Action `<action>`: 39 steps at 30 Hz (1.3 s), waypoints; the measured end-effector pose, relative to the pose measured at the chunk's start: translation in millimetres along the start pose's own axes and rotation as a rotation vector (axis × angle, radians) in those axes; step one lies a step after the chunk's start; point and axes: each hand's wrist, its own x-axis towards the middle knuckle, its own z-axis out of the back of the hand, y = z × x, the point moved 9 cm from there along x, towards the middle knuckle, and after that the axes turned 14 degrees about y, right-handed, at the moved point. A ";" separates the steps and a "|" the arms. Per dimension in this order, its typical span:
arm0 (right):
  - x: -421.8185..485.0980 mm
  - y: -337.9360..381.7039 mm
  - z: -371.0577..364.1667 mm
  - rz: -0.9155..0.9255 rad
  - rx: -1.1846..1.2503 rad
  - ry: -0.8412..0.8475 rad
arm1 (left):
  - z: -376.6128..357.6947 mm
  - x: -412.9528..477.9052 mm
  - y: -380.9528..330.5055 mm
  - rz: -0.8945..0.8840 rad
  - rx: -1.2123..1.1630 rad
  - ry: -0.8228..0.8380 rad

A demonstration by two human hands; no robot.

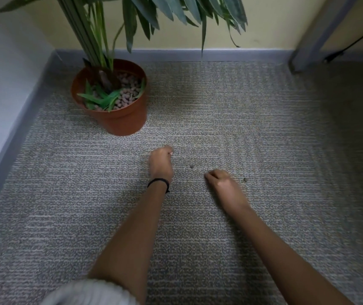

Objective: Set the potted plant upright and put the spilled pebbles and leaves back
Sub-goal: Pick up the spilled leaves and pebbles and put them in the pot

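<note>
The potted plant stands upright in a terracotta pot (123,119) at the far left, by the wall corner. Brown pebbles (127,93) and several loose green leaves (103,99) lie inside the pot. Two small pebbles remain on the carpet: one (191,166) between my hands, another (245,179) just right of my right hand. My left hand (160,164), with a black band at the wrist, is curled low over the carpet below the pot; whatever it holds is hidden. My right hand (220,183) is curled too, its fingertips on the carpet.
Grey carpet (220,111) covers the floor. A grey skirting board runs along the far wall and the left wall. A grey table leg (314,40) and a black cable (338,53) stand at the far right. Long plant fronds (176,9) hang over the far floor.
</note>
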 end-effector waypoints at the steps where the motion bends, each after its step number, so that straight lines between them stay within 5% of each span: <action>1: 3.3 4.2 -0.6 0.016 -0.024 0.027 | 0.1 0.2 -1.8 -0.013 0.060 0.010; 7: 8.0 4.7 4.0 0.031 -0.010 0.004 | -7.1 0.7 -18.2 -0.142 0.385 0.027; 12: -17.6 -52.3 30.2 -0.219 0.206 -0.225 | -5.4 -1.1 -20.7 -0.222 0.405 0.028; 24: -41.8 -84.5 18.4 -0.356 0.120 -0.149 | 4.9 -46.0 13.9 -0.130 -0.180 -0.144; 32: -52.4 -96.8 12.3 -0.306 0.083 -0.146 | -3.3 -44.6 24.9 -0.066 -0.301 -0.160; 39: -52.2 -99.7 12.8 -0.304 0.114 -0.167 | -31.3 -41.5 -30.6 -0.244 -0.254 -0.036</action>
